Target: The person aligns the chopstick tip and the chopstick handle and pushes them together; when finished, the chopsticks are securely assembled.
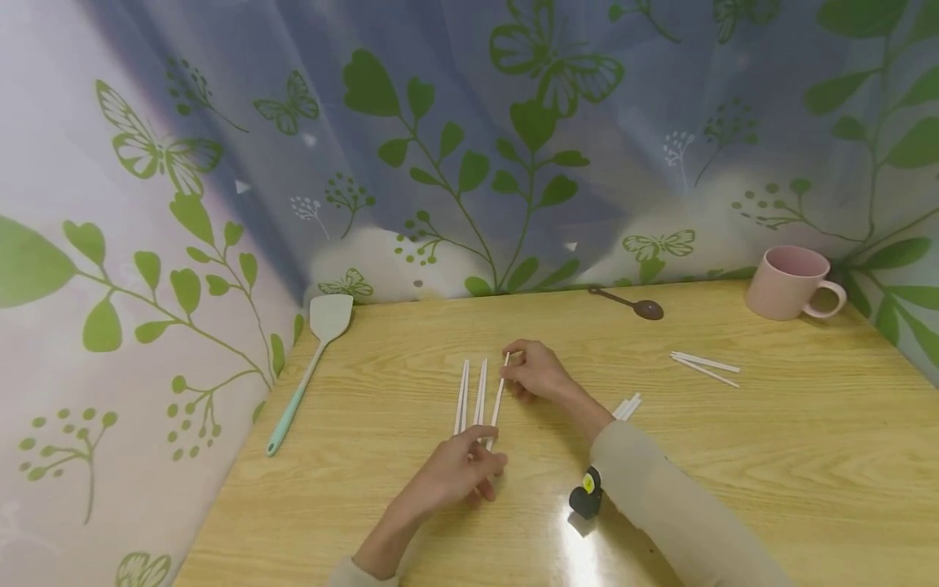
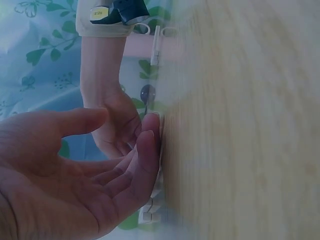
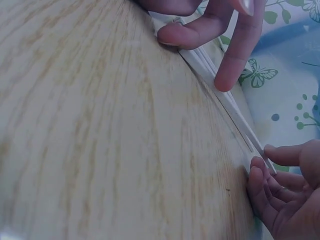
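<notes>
My right hand [image 1: 539, 371] pinches the far end of a white chopstick [image 1: 500, 397] between thumb and fingers. In the right wrist view that chopstick slants down to the right hand [image 3: 290, 192]. My left hand [image 1: 456, 474] is at the near ends of the chopsticks, its fingers reaching over them and touching. In the left wrist view the left hand [image 2: 85, 175] has its thumb apart from loosely bent fingers. Two pairs of white chopsticks, one [image 1: 461, 397] on the left and one [image 1: 480, 393] in the middle, lie side by side; the left hand hides some near ends.
More white chopsticks [image 1: 627, 406] lie partly behind the right forearm, and two others [image 1: 706, 367] farther right. A pale spatula [image 1: 311, 371] with a green handle lies left. At the back are a brown spoon [image 1: 647, 309] and a pink mug [image 1: 783, 285]. Patterned curtain [image 1: 440, 187] borders the table.
</notes>
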Action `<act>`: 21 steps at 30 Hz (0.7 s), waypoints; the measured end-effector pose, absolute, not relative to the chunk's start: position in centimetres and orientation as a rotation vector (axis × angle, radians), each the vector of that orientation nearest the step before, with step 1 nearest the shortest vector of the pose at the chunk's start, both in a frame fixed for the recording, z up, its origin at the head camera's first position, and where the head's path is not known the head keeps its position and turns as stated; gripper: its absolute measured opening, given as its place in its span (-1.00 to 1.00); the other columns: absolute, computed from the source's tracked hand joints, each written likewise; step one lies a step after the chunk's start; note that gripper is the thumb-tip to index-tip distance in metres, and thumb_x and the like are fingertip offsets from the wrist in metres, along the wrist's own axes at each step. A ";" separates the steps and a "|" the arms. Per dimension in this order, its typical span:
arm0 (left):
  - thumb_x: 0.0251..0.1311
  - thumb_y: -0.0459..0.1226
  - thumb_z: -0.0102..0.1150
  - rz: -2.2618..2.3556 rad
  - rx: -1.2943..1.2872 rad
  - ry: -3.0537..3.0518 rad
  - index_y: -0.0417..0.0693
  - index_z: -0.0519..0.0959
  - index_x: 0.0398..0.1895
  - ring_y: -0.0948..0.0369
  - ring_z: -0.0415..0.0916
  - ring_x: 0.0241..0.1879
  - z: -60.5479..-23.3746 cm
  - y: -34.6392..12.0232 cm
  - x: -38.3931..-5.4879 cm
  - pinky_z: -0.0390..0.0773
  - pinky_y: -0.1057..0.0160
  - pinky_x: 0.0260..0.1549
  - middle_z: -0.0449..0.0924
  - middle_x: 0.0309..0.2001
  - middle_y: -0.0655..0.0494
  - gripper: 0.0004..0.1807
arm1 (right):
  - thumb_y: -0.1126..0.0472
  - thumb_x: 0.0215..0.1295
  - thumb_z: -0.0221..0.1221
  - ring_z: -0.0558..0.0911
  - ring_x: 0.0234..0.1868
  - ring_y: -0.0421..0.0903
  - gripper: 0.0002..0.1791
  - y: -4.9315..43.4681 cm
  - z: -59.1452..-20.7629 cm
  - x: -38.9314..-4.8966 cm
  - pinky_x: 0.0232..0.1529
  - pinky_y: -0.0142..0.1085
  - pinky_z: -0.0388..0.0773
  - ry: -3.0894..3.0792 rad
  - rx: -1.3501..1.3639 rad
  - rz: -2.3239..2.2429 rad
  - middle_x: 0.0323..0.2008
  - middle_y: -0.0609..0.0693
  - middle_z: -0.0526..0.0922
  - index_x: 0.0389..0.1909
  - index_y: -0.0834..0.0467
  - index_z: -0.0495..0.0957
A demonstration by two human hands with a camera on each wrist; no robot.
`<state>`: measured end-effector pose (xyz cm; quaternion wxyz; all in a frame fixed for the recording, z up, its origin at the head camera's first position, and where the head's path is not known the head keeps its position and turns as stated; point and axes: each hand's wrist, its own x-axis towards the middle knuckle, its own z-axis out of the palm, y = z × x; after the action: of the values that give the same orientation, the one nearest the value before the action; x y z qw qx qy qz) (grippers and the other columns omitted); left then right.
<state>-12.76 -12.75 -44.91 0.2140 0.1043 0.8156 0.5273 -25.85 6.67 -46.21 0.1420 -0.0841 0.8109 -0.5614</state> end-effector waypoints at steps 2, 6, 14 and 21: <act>0.46 -0.18 0.23 1.462 0.290 2.266 -0.31 0.32 0.47 0.08 0.70 -0.40 -44.8 -12.8 -12.8 0.73 0.09 -0.41 0.69 -0.16 -0.09 -0.35 | 0.35 0.43 0.24 0.60 -0.59 -0.12 -0.41 6.7 -46.2 -25.9 -0.53 -0.35 0.61 2.342 -0.241 -1.608 -0.41 0.19 0.67 0.43 0.36 0.36; 0.46 -0.20 0.23 1.458 0.294 2.265 -0.35 0.33 0.46 0.08 0.70 -0.41 -44.7 -12.8 -13.0 0.73 0.13 -0.42 0.69 -0.15 -0.11 -0.37 | 0.37 0.42 0.23 0.58 -0.58 -0.12 -0.41 6.7 -46.1 -25.9 -0.53 -0.35 0.60 2.356 -0.236 -1.583 -0.40 0.18 0.66 0.43 0.37 0.36; 0.48 -0.19 0.21 1.447 0.312 2.266 -0.37 0.34 0.44 0.10 0.71 -0.42 -44.7 -12.8 -13.2 0.72 0.14 -0.43 0.70 -0.17 -0.10 -0.38 | 0.39 0.40 0.21 0.57 -0.59 -0.14 -0.50 6.8 -46.2 -26.0 -0.55 -0.37 0.58 2.376 -0.258 -1.558 -0.33 0.15 0.67 0.35 0.37 0.47; 0.50 -0.17 0.18 1.434 0.346 2.254 -0.38 0.37 0.42 0.07 0.71 -0.40 -44.6 -12.9 -13.2 0.72 0.12 -0.41 0.70 -0.17 -0.09 -0.41 | 0.42 0.41 0.15 0.56 -0.56 -0.13 -0.49 6.5 -46.1 -25.9 -0.52 -0.37 0.57 2.374 -0.290 -1.520 -0.29 0.16 0.66 0.37 0.36 0.46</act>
<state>-13.25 -12.88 -44.58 0.2221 0.1251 0.8158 0.5190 -25.95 6.52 -46.14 0.1532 -0.1012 0.8278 -0.5301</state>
